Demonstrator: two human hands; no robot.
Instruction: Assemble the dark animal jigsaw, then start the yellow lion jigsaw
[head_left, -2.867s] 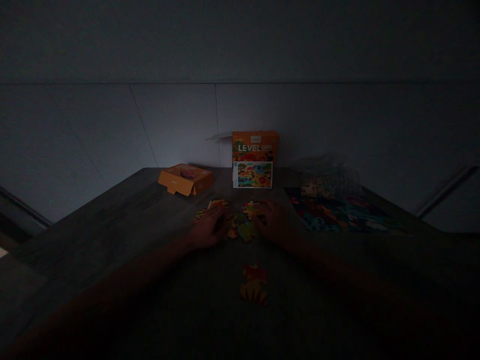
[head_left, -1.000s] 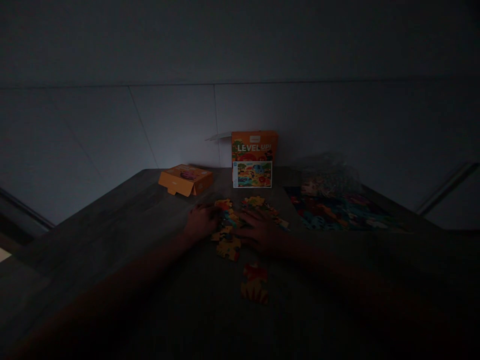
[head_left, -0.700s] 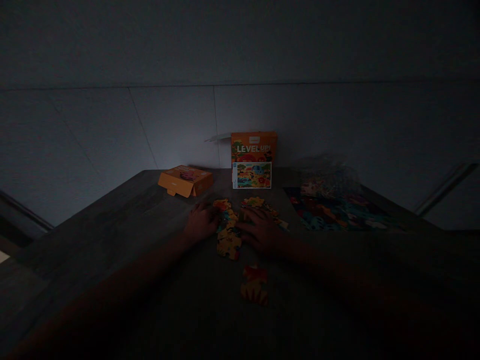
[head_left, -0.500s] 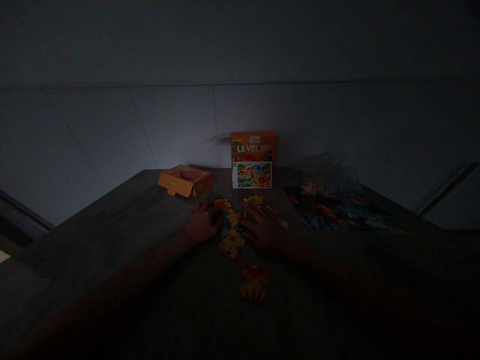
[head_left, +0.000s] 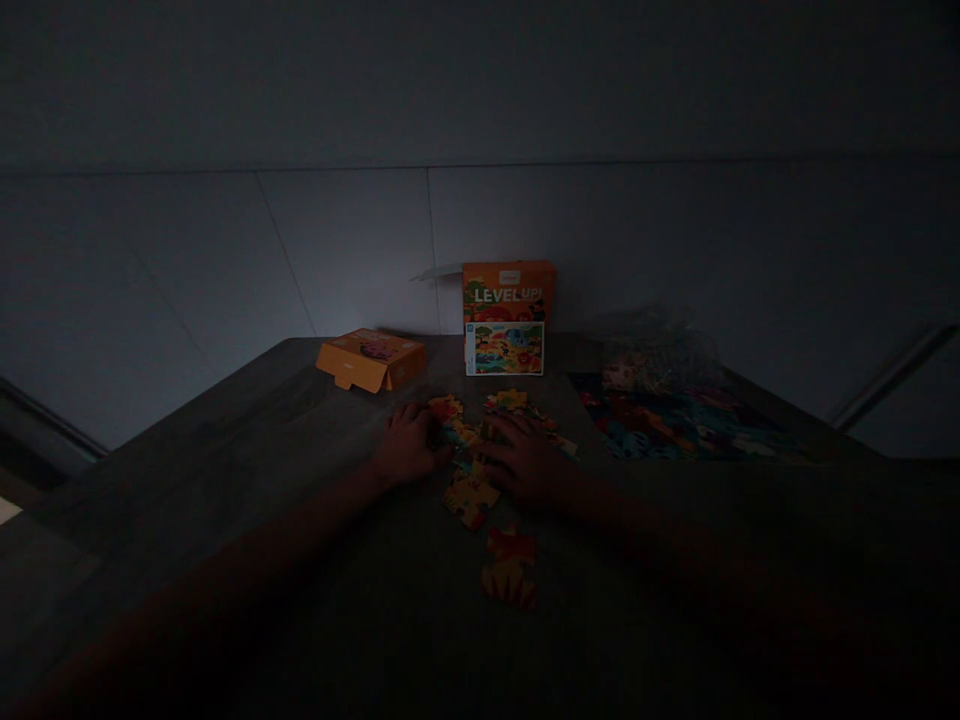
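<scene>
Before the wall (head_left: 360, 250), an orange box (head_left: 517, 275) reads "LEVEL UP!". Palms down, the left hand (head_left: 409, 445) has curled fingers, the right hand (head_left: 526, 462) loosely spread ones; puzzle pieces (head_left: 460, 432) lie between them, any grip impossible to tell.

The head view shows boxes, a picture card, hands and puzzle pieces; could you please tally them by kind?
Boxes: 2 (lying box, upright box)
Picture card: 1
Hands: 2 (left hand, right hand)
Puzzle pieces: overlapping and too dark to count
Total, puzzle pieces aside: 5
</scene>
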